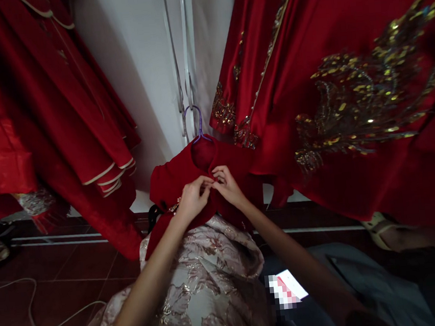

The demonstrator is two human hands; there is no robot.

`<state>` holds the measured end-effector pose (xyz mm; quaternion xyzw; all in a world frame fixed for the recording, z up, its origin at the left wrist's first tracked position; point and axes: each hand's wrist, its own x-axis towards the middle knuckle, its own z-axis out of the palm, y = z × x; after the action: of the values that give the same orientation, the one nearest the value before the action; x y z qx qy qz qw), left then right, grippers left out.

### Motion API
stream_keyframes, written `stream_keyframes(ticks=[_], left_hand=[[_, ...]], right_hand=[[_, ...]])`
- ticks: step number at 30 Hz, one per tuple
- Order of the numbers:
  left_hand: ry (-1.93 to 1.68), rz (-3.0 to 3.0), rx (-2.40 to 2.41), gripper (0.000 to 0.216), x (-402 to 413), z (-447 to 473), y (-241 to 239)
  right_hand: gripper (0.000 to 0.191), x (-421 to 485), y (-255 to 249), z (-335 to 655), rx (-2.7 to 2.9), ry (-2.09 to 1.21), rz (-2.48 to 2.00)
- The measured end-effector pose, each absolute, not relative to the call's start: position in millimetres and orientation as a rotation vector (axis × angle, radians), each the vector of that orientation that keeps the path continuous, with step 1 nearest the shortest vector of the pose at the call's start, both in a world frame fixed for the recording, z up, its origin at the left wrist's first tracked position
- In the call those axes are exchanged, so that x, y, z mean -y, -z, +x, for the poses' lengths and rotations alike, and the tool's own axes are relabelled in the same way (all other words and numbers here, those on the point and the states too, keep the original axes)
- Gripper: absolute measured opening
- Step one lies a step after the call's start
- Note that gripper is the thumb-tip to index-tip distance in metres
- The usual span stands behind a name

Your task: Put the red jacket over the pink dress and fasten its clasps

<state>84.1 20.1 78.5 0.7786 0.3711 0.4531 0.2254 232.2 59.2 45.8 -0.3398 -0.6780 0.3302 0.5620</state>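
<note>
A short red jacket (236, 157) hangs from a purple hanger (199, 118) in the middle of the head view. My left hand (195, 198) and my right hand (227, 186) meet at its front, just under the collar. The fingers of both hands are pinched on the jacket's front edges, close together. Whatever fastening lies between the fingertips is too small to make out. Beaded trim shows on the jacket beside my left hand. Below the jacket spreads a pale, shiny fabric (208, 271) with a raised floral pattern.
Red garments (56, 86) hang at the left, and a red garment with gold sequins (372, 91) hangs at the right. White metal bars (185, 48) stand behind the hanger. A lit screen (291, 285) is low at right; a cable (35, 313) crosses the floor. A person's shoe (377, 227) shows at right.
</note>
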Motion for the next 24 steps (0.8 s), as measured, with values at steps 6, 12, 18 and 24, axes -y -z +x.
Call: stream_keyframes(ticks=[6, 12, 18, 24], left_hand=[[-1.412, 1.867, -1.052, 0.032, 37, 72, -33], [-1.752, 1.549, -1.535, 0.015, 41, 52, 4], [-1.532, 1.517, -1.784, 0.025, 26, 53, 5], [-1.450, 1.568, -1.954, 0.020, 18, 48, -11]], right_hand=[[0.059, -11, 14, 258, 1.716, -0.685, -0.928], [0.057, 7, 13, 258, 1.814, -0.369, -1.161], [0.028, -5, 3, 241, 1.758, -0.352, -1.257], [0.022, -15, -18, 289, 1.660, -0.551, -1.281]])
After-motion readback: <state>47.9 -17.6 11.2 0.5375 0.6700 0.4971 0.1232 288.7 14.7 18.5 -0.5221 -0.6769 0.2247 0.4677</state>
